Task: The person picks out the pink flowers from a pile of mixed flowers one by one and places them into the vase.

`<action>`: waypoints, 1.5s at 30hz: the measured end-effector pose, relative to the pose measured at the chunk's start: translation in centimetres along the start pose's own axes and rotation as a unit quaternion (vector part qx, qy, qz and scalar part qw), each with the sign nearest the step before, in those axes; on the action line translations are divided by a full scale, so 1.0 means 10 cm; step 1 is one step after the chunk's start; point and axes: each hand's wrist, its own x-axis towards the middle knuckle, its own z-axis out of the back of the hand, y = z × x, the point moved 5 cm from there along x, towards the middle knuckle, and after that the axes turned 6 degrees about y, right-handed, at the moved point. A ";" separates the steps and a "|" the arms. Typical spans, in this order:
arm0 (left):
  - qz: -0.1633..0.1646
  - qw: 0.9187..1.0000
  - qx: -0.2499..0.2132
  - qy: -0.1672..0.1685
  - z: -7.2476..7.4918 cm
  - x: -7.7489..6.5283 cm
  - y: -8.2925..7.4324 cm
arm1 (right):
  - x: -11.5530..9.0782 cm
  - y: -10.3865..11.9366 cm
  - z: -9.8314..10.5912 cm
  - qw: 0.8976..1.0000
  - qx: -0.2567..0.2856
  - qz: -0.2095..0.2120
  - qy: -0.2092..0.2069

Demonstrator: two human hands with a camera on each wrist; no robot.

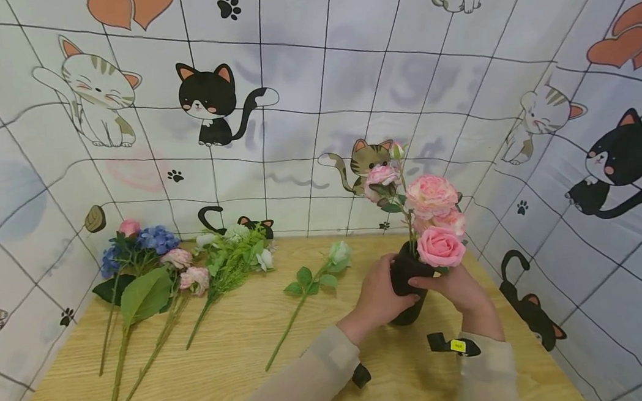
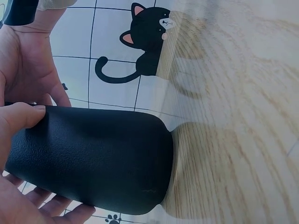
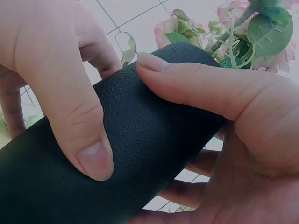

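Note:
Both hands hold a black vase (image 1: 410,273) at the right side of the table. My left hand (image 1: 375,292) wraps its left side, thumb across the front. On the other side, my right hand (image 1: 467,293) grips close to the rim, with its thumb over the near face, as the right wrist view also shows. In the left wrist view the vase's rounded base (image 2: 154,163) is right at the tabletop. Pink roses (image 1: 441,246) and a taller stem with a pale pink flower (image 1: 382,175) rise out of the vase. The stems' lower ends are hidden inside it.
A single white rose (image 1: 339,254) lies left of the vase. Further left lie a green sprig with white blossoms (image 1: 238,254), blue hydrangeas (image 1: 158,239) and pale pink flowers (image 1: 195,279), stems toward me. A cat-patterned sheet (image 1: 293,104) stands behind and beside the wooden table (image 1: 227,378).

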 end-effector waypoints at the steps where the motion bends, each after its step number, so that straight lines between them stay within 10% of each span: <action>1: -0.002 1.000 0.002 -0.001 0.00 -0.01 0.00 | 0.00 -0.01 0.00 1.000 0.002 -0.002 0.001; 16: 0.015 0.997 0.023 0.071 0.09 0.02 0.03 | -0.01 -0.01 0.00 0.998 -0.036 -0.055 0.023; 25: 0.044 0.983 0.104 0.143 0.29 -0.23 0.21 | -0.01 -0.07 0.03 0.997 -0.029 -0.066 0.022; 36: 0.059 0.978 0.186 0.073 0.93 -0.46 0.19 | 0.01 -0.09 0.05 0.998 -0.021 -0.060 0.022; 45: 0.094 0.971 0.206 0.072 1.12 -0.66 0.28 | 0.03 -0.10 0.04 0.997 -0.025 -0.070 0.025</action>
